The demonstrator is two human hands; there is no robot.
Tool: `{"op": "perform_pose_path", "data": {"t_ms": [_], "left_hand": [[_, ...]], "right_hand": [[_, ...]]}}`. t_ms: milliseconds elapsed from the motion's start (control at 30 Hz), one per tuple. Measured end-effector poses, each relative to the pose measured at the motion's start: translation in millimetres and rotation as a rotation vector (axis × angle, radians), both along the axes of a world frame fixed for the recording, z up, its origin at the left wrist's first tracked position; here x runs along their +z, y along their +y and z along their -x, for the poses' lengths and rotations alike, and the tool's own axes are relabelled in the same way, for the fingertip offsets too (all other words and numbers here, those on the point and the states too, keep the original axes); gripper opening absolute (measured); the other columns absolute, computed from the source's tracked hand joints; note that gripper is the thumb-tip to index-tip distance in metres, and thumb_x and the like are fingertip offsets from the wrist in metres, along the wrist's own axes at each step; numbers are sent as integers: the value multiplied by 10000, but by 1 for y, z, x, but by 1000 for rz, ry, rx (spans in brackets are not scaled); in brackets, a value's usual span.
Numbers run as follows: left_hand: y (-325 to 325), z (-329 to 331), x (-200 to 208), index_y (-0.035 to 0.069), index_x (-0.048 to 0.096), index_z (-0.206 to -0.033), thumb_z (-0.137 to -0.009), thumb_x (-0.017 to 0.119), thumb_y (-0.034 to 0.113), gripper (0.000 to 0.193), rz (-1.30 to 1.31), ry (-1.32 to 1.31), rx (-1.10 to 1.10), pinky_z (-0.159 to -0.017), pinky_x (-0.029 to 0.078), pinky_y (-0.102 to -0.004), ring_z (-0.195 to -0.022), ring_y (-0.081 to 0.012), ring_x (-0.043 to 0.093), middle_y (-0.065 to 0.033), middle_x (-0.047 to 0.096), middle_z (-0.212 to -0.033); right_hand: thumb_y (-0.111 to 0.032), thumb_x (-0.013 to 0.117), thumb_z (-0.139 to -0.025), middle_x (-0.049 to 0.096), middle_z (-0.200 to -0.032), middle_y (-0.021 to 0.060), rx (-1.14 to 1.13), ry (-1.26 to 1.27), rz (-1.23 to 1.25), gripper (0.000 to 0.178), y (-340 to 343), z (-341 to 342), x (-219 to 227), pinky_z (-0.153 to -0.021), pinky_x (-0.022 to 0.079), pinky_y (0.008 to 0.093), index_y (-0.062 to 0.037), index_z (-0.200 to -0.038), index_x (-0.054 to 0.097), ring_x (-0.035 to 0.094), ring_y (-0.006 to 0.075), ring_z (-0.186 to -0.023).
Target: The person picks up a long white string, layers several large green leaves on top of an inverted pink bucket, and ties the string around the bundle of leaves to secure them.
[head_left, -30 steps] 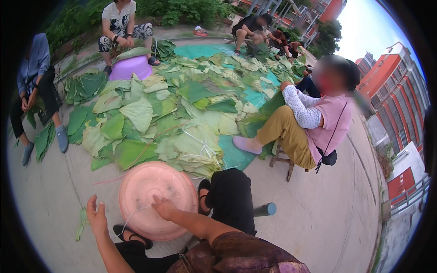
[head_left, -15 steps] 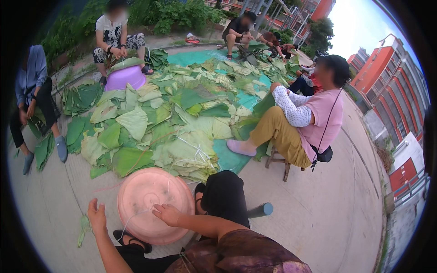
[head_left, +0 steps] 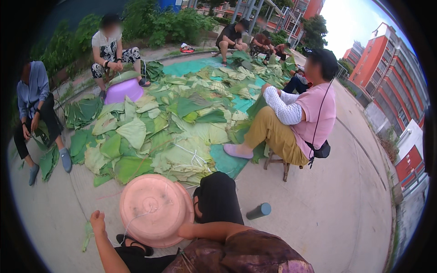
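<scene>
A pink plastic basin [head_left: 150,191] sits upside down between my knees, its scuffed round bottom facing up. Thin white string [head_left: 142,214] lies loosely across it. Left of the basin, apart from it, is my left hand [head_left: 97,222], its fingers curled in; whether anything is in them is too small to see. My right hand [head_left: 185,231] is low at the basin's right side, with its fingers hidden or smeared. Just beyond the basin spreads a wide heap of large green leaves [head_left: 132,132], with a bundle tied in white string [head_left: 195,157] at its near end.
On a low wooden stool [head_left: 286,167] at the right sits a person in pink [head_left: 318,104]. Another works over a purple basin [head_left: 124,92]; others sit around the leaves. A dark blue-green cylinder [head_left: 259,211] stands by my right knee. Green sheeting [head_left: 227,161] lies under the leaves.
My right hand has drawn back from the middle of the basin to its near right side. My left hand's spread fingers have curled in. The basin is tilted a little differently.
</scene>
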State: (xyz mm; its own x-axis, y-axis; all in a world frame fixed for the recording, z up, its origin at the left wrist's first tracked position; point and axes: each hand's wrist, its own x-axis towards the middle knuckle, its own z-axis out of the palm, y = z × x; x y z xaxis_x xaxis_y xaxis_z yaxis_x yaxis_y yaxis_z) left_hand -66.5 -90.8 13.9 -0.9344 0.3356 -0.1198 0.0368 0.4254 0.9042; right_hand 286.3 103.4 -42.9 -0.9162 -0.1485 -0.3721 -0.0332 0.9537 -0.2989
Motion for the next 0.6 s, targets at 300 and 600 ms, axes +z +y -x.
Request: {"op": "perform_pose_path", "data": {"t_ms": [300,600], "left_hand": [[-19,11,-12,-57,517,-1062,-753,566,107,353,3,-33,9,-851,396,-319,-947,-228,529,-154,563,-1017],[-15,12,-11,-61,499,-1091,-765,561,102,369,-47,-86,24,-857,394,-319,-960,-224,525,-154,558,-1039]], "right_hand": [[-46,517,-660,626,-802,152,-68,-104,-33,176,5,-11,6,-616,488,399,-32,-774,650,611,308,-761],[-44,518,-686,626,-851,156,-56,-182,-63,180,4,-9,3,-665,489,389,-27,-806,651,609,302,-805]]}}
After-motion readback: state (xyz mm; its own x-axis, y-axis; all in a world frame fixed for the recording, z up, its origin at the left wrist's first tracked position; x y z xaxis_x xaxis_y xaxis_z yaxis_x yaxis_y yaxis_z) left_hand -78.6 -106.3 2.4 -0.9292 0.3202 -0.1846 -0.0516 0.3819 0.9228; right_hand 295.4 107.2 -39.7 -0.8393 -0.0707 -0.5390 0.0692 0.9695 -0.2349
